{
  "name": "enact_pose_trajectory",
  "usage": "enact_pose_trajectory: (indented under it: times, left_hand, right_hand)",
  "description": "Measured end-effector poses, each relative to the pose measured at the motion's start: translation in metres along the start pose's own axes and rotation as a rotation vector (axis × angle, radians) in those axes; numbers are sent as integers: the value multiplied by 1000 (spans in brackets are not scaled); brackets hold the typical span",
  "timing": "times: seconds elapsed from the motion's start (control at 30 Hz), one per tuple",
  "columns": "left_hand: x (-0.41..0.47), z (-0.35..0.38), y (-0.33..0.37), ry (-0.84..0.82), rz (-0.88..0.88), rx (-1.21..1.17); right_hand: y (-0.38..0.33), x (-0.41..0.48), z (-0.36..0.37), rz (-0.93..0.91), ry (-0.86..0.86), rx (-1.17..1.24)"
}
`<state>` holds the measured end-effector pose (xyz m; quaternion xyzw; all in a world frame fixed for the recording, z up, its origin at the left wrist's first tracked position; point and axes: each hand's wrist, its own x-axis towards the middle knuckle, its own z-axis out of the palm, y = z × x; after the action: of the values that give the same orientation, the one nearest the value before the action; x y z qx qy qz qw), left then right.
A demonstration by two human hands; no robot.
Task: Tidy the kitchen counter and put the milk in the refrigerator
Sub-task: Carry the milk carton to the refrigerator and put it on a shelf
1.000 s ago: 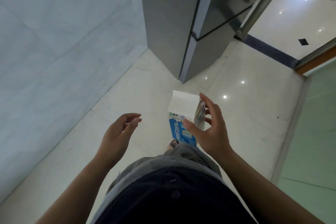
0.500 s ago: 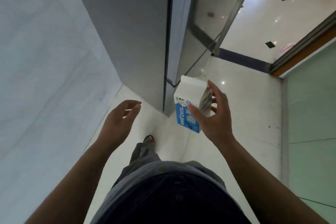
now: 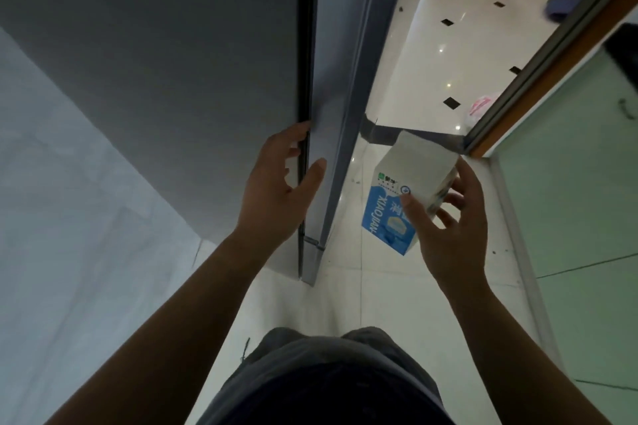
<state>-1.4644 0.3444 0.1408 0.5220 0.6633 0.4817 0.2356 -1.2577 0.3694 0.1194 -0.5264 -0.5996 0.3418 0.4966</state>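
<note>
A white and blue milk carton (image 3: 397, 203) is held tilted in my right hand (image 3: 448, 228), thumb across its front and fingers behind it. It hangs right of the grey refrigerator (image 3: 172, 62), whose side faces me. My left hand (image 3: 276, 190) reaches up to the front edge of the refrigerator door (image 3: 340, 79). Its fingers are spread, with the fingertips at the dark gap beside the door and the thumb lying on the door's edge. The door looks closed.
A pale marble wall (image 3: 51, 217) runs along the left. Glossy white floor tiles (image 3: 390, 286) lie below. On the right stand a greenish glass panel (image 3: 569, 217) and a sliding door frame (image 3: 538, 59), with another room beyond it.
I have come closer to the refrigerator. My left hand rose from mid-air to the door's edge. My right hand lifted the carton higher and further right.
</note>
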Motion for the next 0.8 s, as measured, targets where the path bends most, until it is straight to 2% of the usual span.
enact_pose_trajectory:
  times: [0.47, 0.8]
  left_hand:
    - [21, 38, -3, 182, 6, -172]
    - [22, 51, -4, 248, 11, -213]
  right_hand:
    - [1, 2, 7, 63, 65, -56]
    - [10, -1, -5, 116, 114, -69]
